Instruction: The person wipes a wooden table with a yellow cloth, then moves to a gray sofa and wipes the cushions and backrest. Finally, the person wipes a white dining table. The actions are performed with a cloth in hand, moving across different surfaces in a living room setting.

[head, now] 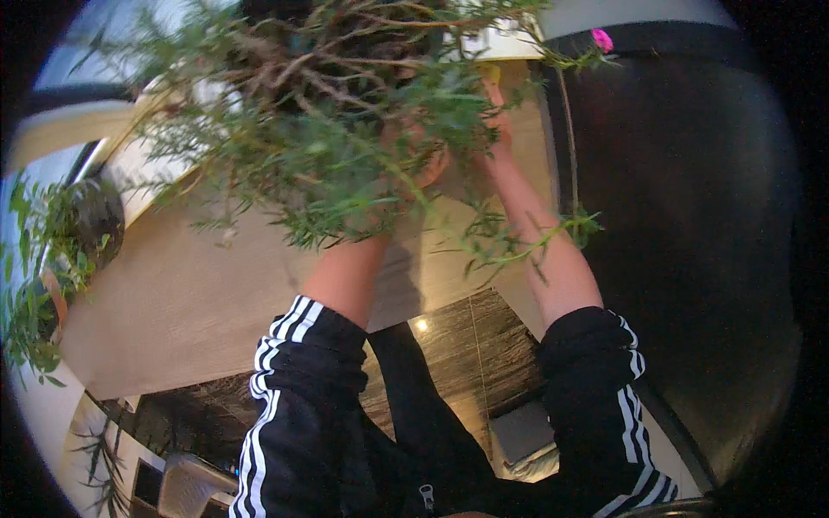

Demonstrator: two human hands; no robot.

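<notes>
A bushy plant (311, 129) with thin green leaves and woody brown stems fills the upper left and middle of the view. My left hand (421, 155) is mostly hidden among its leaves; what it holds cannot be seen. My right hand (495, 123) is at the plant's right side, its fingers partly covered by foliage, beside a small yellow object (490, 71) near its fingertips. A pink flower (601, 41) tips a stem at the upper right. One long stem hangs down over my right forearm.
Beneath my arms lies a beige surface (194, 291). A large dark panel (673, 194) stands to the right. At the left edge is another leafy plant by a dark round pot (100, 217). Lower down are a dark patterned floor (453, 349) and a light chair (191, 485).
</notes>
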